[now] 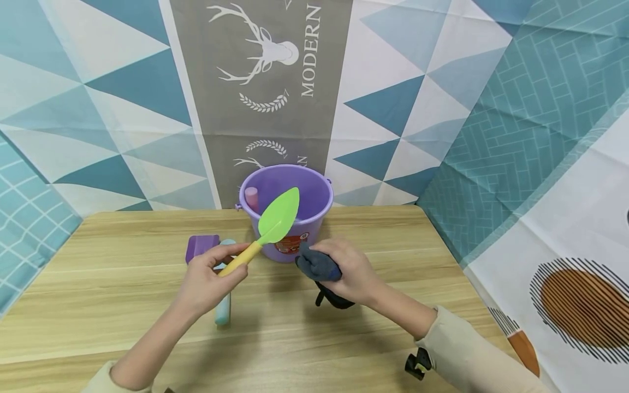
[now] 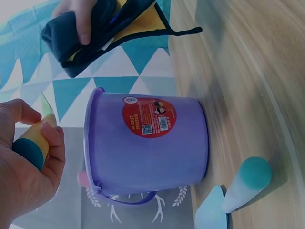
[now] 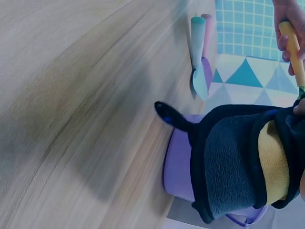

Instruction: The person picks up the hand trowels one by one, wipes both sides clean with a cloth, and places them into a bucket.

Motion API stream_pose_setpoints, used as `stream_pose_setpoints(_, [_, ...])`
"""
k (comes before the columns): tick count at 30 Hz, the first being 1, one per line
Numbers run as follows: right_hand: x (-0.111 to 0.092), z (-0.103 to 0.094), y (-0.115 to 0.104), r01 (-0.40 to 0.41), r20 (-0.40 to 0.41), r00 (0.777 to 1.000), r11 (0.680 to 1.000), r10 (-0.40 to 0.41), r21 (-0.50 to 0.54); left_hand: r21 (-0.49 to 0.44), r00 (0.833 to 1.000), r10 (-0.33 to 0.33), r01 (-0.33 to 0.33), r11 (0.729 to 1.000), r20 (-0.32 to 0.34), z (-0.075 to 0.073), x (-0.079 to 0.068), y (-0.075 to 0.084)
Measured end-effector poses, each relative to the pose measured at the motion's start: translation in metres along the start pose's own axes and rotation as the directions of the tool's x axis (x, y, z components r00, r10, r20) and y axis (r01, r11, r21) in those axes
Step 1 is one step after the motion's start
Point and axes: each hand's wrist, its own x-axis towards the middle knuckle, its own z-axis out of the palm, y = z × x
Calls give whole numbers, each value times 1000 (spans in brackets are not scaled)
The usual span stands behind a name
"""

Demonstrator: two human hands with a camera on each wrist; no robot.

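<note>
My left hand point(image 1: 208, 281) pinches the yellow handle of a toy trowel point(image 1: 279, 218), its green blade pointing up in front of the bucket's rim. A folded dark grey cloth point(image 1: 318, 265) hangs from my right hand point(image 1: 355, 273). The right wrist view shows the cloth's dark edging, a yellow layer and a loop point(image 3: 174, 116). Between and behind the hands stands a purple bucket point(image 2: 188, 148) with a red label point(image 2: 149, 117). Inside it, a pink handle end point(image 1: 251, 197) leans on the left wall.
Left of the bucket, a light blue trowel point(image 1: 223, 311) lies on the wooden table point(image 1: 123, 284). Beside it is a purple scoop point(image 1: 201, 246) with a pink handle point(image 3: 207, 33). A patterned cloth backdrop point(image 1: 383, 109) rises behind the table's far edge.
</note>
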Motion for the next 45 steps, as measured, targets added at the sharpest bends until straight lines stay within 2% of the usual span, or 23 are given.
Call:
stream_pose_setpoints(4, [-1,-3,-1,52,64,997,992,-45,-113,38,1000,-15,15,999,-3,-2,2,2])
stream_pose_setpoints(8, [-3,-5,-1,123,106,989,970,-103,-212,69,999,-53,52,996,15,-6,4,3])
stream_pose_setpoints(14, [-7,-6,1,198,143,976,937,-163,-288,77,995,-91,87,993,49,-9,8,5])
stream_pose_setpoints(27, [-11,-6,4,220,168,970,922,-174,-318,163,992,-107,94,982,70,-13,24,10])
stream_pose_setpoints(36, [-12,-6,5,212,176,971,924,-161,-319,146,990,-116,104,984,79,-15,33,12])
stream_pose_setpoints(41, [-12,-5,5,209,178,971,926,-159,-315,147,989,-138,130,981,44,-15,36,11])
stream_pose_setpoints(45, [-13,-5,4,207,182,971,928,-156,-310,173,991,-131,129,976,1,-17,38,12])
